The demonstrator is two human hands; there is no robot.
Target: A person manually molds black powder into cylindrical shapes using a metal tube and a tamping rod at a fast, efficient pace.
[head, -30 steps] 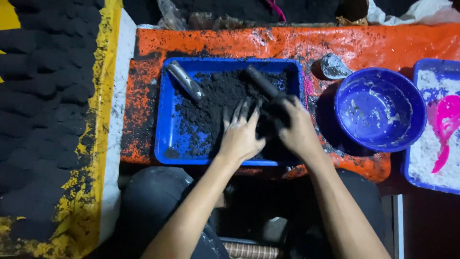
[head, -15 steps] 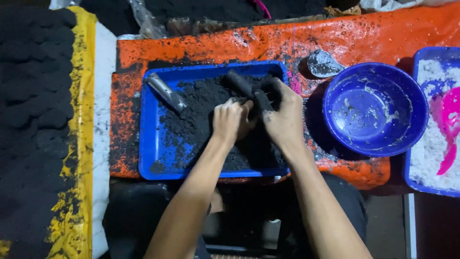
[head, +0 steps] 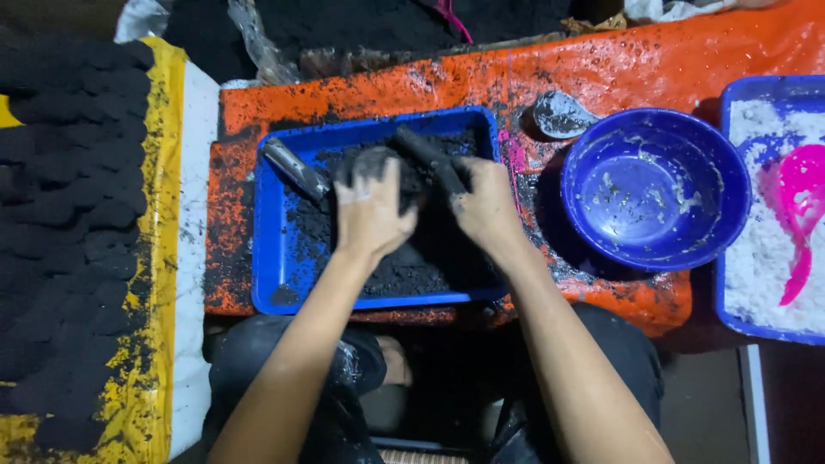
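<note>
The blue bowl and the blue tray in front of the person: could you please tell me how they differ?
The blue bowl is round and deep; the blue tray is rectangular and shallow. The bowl holds only pale smears, while the tray is filled with black powder. The bowl stands untouched, whereas the left hand and right hand work in the tray. Both are blue and sit on the orange sheet.

Two bare forearms without sleeves; left hand (head: pixel 371 215) and right hand (head: pixel 486 209) smeared with black powder; dark trousers at the knees.
</note>
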